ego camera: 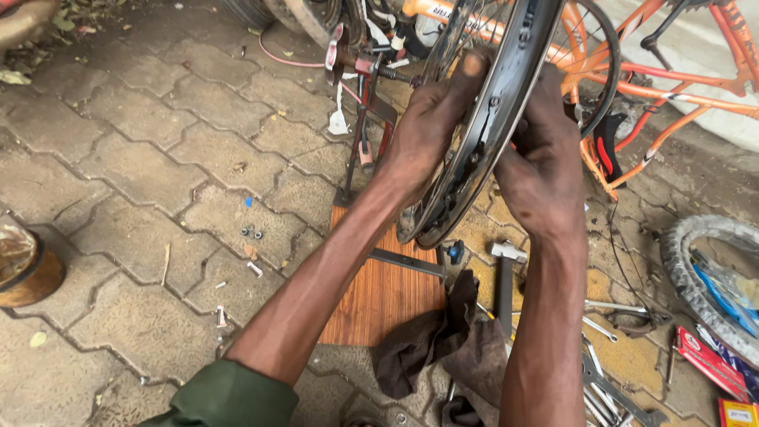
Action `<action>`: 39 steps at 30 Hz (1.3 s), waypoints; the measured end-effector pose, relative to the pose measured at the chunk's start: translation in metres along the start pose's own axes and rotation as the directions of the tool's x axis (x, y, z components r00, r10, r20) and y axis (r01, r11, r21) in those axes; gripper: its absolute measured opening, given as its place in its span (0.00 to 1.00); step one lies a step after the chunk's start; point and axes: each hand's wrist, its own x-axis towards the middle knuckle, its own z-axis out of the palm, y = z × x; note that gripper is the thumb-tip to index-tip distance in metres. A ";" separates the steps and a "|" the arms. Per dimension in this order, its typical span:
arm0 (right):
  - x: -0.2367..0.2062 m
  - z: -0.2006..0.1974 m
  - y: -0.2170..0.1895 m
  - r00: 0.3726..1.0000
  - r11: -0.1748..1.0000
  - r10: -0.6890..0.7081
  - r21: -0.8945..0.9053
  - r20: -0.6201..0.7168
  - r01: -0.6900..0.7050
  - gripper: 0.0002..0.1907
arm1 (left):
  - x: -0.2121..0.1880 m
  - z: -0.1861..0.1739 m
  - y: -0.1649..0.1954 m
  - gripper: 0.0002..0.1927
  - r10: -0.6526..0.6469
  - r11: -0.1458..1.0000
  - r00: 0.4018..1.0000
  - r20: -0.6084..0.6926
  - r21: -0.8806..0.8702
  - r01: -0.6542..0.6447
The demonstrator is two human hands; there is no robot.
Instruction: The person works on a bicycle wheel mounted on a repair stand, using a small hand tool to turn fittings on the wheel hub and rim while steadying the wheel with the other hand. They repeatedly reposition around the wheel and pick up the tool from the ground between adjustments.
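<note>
Below the wheel rim (482,134), hammer (504,265), rag (443,336), wooden board (379,296), perhaps spanners (609,387).

both hands (482,146) gripping black wheel rim (482,138), paved ground (142,158)

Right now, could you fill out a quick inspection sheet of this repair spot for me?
Surface: paving-stone ground, with a wooden board lying on it.
Job's things: black bicycle wheel rim, held upright above the board.
Clutter: hammer, dark rag, small nuts, metal tools, a loose tyre.
Grippers: left hand pressed on the rim's left side; right hand gripping its right side.
Cables: a thin cable trails over the ground at right.
Surroundings: orange bicycle behind the rim; a metal stand; dry leaves at the top left.
</note>
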 end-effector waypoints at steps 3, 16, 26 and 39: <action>0.007 0.006 0.008 1.000 0.991 0.013 0.134 -0.027 -0.010 0.21 | 0.000 0.005 0.001 0.36 0.097 0.987 0.994 0.046 -0.132 -0.091; 0.001 0.028 -0.011 0.943 0.973 -0.192 0.071 -0.271 0.218 0.08 | 0.002 -0.001 0.002 0.32 0.119 0.976 0.987 0.108 -0.193 -0.097; 0.006 0.025 0.027 0.928 0.939 -0.085 0.283 -0.362 0.196 0.10 | -0.073 -0.014 0.050 0.34 0.392 0.871 0.920 -0.010 0.325 -0.367; -0.024 0.025 0.041 0.895 0.960 -0.221 0.074 -0.388 0.269 0.20 | -0.062 -0.003 0.038 0.43 0.590 0.569 0.785 0.190 0.591 -0.571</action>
